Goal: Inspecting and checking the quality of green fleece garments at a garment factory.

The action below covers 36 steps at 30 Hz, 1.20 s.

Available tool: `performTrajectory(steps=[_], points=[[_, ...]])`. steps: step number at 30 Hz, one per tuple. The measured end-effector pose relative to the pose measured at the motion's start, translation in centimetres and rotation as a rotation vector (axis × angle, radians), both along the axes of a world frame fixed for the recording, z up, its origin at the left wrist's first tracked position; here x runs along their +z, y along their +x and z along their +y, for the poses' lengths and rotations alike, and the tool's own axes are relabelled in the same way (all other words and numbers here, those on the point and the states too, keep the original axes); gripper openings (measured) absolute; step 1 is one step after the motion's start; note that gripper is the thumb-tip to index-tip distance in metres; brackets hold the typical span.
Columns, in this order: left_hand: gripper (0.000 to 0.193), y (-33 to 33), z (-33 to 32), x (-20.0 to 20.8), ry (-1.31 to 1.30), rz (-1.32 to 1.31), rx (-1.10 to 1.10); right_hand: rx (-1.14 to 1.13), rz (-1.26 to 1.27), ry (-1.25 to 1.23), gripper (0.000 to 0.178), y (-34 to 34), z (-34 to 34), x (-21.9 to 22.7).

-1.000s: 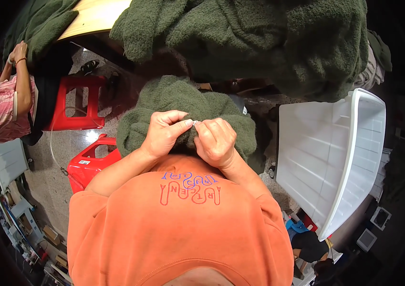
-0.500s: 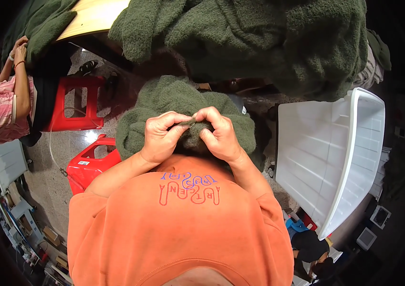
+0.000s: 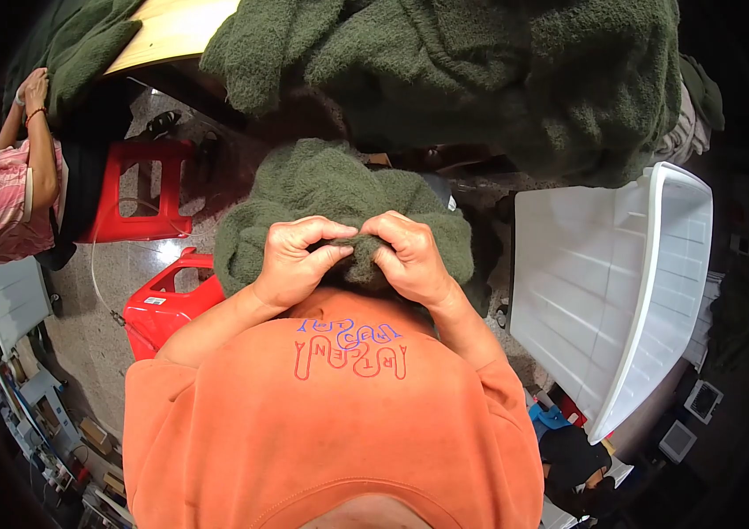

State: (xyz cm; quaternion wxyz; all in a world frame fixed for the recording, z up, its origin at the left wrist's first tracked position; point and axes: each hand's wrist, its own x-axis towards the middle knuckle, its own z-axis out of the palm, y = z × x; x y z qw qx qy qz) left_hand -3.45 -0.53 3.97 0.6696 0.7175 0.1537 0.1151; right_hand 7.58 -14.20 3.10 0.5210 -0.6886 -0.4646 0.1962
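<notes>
A bunched dark green knitted garment [image 3: 321, 181] lies in my lap, thick and fuzzy. My left hand [image 3: 295, 256] pinches a small fold of it between thumb and forefinger. Close against it, my right hand [image 3: 411, 256] grips the same fold from the other side, thumb and forefinger curled together. The two sets of fingertips almost meet above the fabric. Whether a needle or thread is between them is too small to tell.
More green knitwear [image 3: 445, 70] is heaped on the wooden table [image 3: 171, 31] ahead. Red plastic stools [image 3: 176, 304] stand at my left, near a seated person in pink [image 3: 13, 207] handling green fabric. A big white plastic bin [image 3: 595, 273] is at my right; another person [image 3: 573, 454] is behind it.
Both hands have dropped slightly toward me, and the fingers have shifted on the fold. The garment stays in my lap.
</notes>
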Motion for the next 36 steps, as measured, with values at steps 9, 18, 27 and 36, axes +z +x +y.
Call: performTrajectory(steps=[9, 18, 27, 36], points=[[0.017, -0.1, -0.1, 0.6, 0.117, -0.080, 0.027, -0.069, -0.169, 0.071, 0.025, -1.4, 0.4, 0.6], [0.016, 0.1, -0.5, 1.2, 0.225, -0.163, 0.085, -0.227, -0.268, 0.140, 0.025, -2.6, 0.6, 0.8], [0.021, 0.7, -1.0, 1.1, 0.268, -0.196, 0.155, -0.217, -0.371, 0.252, 0.027, -2.8, 0.7, 1.2], [0.023, 1.8, 0.3, -0.9, 0.699, -0.434, 0.190, -0.082, -0.453, 0.096, 0.024, -1.8, 1.4, 0.5]])
